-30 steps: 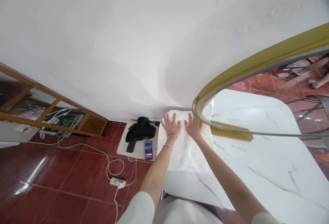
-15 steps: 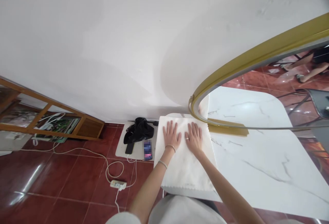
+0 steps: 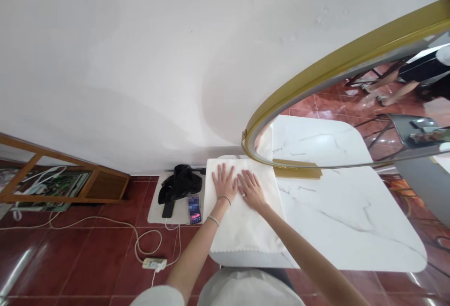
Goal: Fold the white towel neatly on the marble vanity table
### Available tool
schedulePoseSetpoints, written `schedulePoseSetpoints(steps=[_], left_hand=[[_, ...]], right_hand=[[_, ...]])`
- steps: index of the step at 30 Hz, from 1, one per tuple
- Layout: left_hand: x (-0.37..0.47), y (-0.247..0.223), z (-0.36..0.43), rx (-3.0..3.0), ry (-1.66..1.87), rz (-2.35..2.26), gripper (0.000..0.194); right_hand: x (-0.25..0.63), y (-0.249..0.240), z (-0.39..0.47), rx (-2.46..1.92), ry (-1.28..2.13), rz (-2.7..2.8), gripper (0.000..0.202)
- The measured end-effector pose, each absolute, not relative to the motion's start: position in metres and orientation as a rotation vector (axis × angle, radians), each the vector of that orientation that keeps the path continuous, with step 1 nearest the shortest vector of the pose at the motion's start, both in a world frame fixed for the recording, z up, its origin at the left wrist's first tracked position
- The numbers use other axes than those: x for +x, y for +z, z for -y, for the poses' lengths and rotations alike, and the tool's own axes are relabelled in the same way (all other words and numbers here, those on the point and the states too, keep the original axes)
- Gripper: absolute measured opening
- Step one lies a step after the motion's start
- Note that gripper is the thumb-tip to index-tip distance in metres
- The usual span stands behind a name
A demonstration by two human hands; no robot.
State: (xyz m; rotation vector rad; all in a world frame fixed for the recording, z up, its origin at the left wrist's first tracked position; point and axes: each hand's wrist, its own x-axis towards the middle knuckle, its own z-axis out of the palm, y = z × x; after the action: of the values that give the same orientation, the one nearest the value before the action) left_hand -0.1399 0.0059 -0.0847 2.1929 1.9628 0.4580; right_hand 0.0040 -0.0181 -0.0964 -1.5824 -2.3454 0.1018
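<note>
Cloth of plain white fabric with zigzag-cut edges [image 3: 246,231] lies flat on a white, grey-veined, marble-patterned surface [image 3: 337,231], where a bare left hand [image 3: 224,186], fingers spread, and a bare right hand [image 3: 251,190], fingers slightly parted, rest palm-down side by side near a curved, gold-framed mirror [image 3: 309,81].

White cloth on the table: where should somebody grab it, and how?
Probably pinch its wavy near edge close to both corners, coming from the person's side. The white cloth lies flat, so an edge seems easiest to lift. The hands rest on its far half, while this edge looks uncovered.
</note>
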Motion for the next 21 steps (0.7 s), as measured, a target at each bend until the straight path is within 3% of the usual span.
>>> schedulePoseSetpoints(steps=[7,16,21], left_hand=[[-0.144,-0.078,-0.081,2.232,0.365,-1.901,0.051],[-0.192,-0.096,0.028,2.399,0.384,-1.919,0.057],[-0.203,-0.092,0.048,2.404,0.337,-1.903,0.057]], right_hand=[[0.004,-0.101,-0.059,-1.728,0.204,2.275,0.053],[-0.014,-0.102,-0.074,-1.929,0.282,2.098,0.057],[-0.025,-0.095,-0.064,-1.864,0.243,2.071,0.055]])
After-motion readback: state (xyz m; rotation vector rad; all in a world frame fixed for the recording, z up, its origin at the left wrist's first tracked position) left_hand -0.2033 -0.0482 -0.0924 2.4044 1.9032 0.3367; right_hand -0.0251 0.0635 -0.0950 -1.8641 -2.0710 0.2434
